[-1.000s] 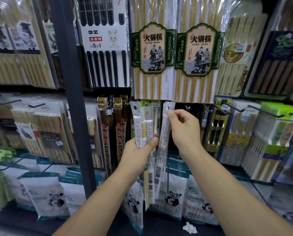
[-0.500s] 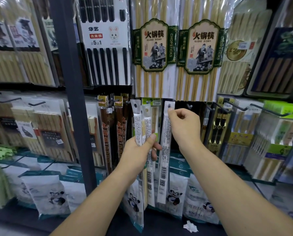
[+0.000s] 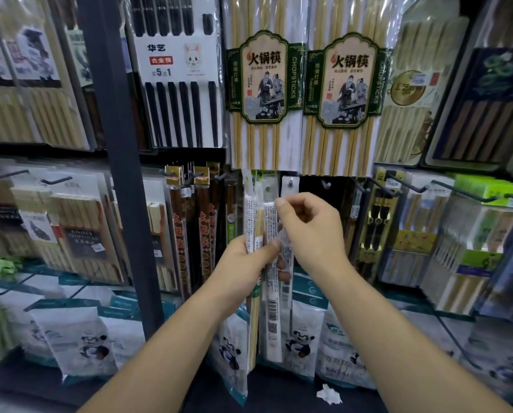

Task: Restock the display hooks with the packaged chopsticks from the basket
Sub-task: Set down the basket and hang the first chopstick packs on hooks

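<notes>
Left grip (image 3: 243,260) clasps chopstick packs (image 3: 272,317); right grip (image 3: 311,231) pinches one.

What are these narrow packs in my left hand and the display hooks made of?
Narrow packs: probably clear glossy plastic film, since pale wood or bamboo sticks show through. Display hooks: likely dark painted metal wire, thin, bent up at the tip.

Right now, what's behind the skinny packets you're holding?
A white packet on a hook and panda bags below. The left hand, right hand and held packets cover the rest.
</notes>
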